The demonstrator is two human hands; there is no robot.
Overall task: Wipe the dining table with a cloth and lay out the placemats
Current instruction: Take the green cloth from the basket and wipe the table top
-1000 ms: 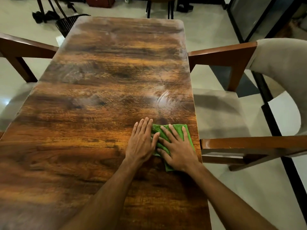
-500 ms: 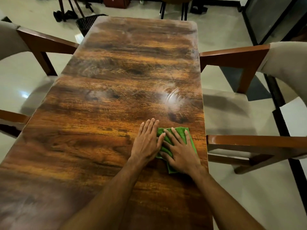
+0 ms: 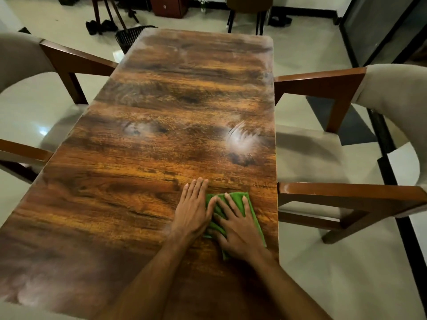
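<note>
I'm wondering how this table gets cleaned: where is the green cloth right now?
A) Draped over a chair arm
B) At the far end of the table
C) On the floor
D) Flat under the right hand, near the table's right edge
D: the green cloth lies flat on the table under the right hand, close to the right edge, with the left hand flat beside it.

- The cloth (image 3: 240, 199) lies on the table (image 3: 161, 146) close to its right edge, toward the near end.
- The right hand (image 3: 240, 229) rests flat on the cloth, fingers pointing to the far edge.
- The left hand (image 3: 193, 211) rests flat on the table just left of the cloth, touching the right hand.
- One armchair (image 3: 346, 192) stands along the right edge, another (image 3: 76, 58) along the left edge.
- A third chair (image 3: 248, 5) stands beyond the far edge, toward the far right corner.
- A basket (image 3: 129, 36) sits on the floor by the far left corner.
</note>
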